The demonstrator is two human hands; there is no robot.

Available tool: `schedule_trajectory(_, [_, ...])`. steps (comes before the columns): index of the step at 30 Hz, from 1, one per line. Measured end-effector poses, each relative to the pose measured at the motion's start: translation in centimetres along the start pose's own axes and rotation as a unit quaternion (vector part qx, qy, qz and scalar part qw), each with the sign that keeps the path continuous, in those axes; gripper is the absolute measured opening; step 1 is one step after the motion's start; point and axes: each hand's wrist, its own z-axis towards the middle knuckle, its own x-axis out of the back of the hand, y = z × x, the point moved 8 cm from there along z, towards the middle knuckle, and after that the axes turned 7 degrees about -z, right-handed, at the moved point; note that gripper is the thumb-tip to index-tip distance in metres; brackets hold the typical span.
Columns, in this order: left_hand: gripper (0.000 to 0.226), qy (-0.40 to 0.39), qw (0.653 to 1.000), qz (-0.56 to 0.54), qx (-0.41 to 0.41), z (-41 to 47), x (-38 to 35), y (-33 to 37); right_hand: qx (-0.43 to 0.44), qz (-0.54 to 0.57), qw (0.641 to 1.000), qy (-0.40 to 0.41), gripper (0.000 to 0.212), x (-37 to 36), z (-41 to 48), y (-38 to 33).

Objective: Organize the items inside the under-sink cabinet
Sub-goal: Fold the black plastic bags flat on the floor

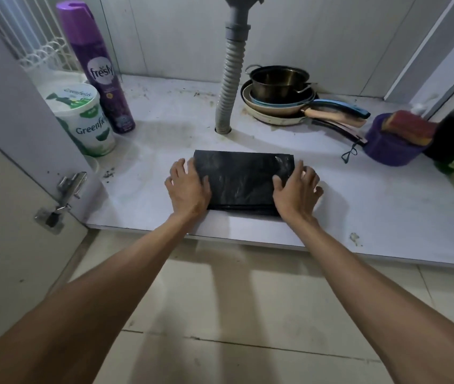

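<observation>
Cabinet floor [148, 151]: left hand [188, 187], right hand [296, 189] flat on folded black bag [241, 181]

Back wall: a white panelled back wall [181, 37] with vertical seams spans the rear of the cabinet.
Base: a white cabinet base board [164, 128], scuffed and speckled with dark grime, is chipped near its front edge at right.
Drain: a grey corrugated drain hose [230, 87] drops through a hole in the base.
Door: a pale cabinet door [7, 217] stands open at left, with a silver metal hinge [68, 187] on its inner face.
Floor: pale beige floor tiles [234, 314] with dark grout lines lie in front.
Light: dim and cool, with soft shadows on the tiles.
</observation>
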Motion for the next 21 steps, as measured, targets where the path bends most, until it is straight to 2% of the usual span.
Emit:
schedule_trajectory(3, [0.057,-0.049,0.983,0.039,-0.172,-2.0,-2.6,2.6,0.124,-0.033,0.992,0.009,0.069,-1.3,-1.7,-2.3])
schedule_trajectory(5, [0.056,-0.094,0.969,0.042,-0.225,-2.7,-4.1,3.4,0.160,-0.044,0.986,-0.022,0.065,-2.6,-2.3,-3.0])
schedule_trajectory(8, [0.057,-0.155,0.964,0.053,-0.207,-2.3,-5.4,2.9,0.158,-0.040,0.984,-0.071,0.061,-4.1,-2.4,-2.8])
schedule_trajectory(11, [0.060,-0.159,0.968,0.070,-0.181,-1.5,-5.3,1.8,0.142,-0.052,0.985,-0.086,0.063,-4.2,-1.9,-2.0])
schedule_trajectory(16, [0.061,-0.176,0.978,0.077,-0.086,-0.2,-4.6,-0.9,0.075,-0.071,0.988,-0.112,0.070,-3.8,-1.5,0.7])
schedule_trajectory(18, [0.061,-0.164,0.982,0.085,-0.050,0.2,-4.0,-1.2,0.051,-0.082,0.988,-0.120,0.068,-3.4,-1.3,1.0])
schedule_trajectory(21, [0.054,-0.103,0.990,0.071,-0.067,1.1,-3.0,1.3,0.049,-0.073,0.994,-0.065,0.062,-1.8,-0.3,-0.7])
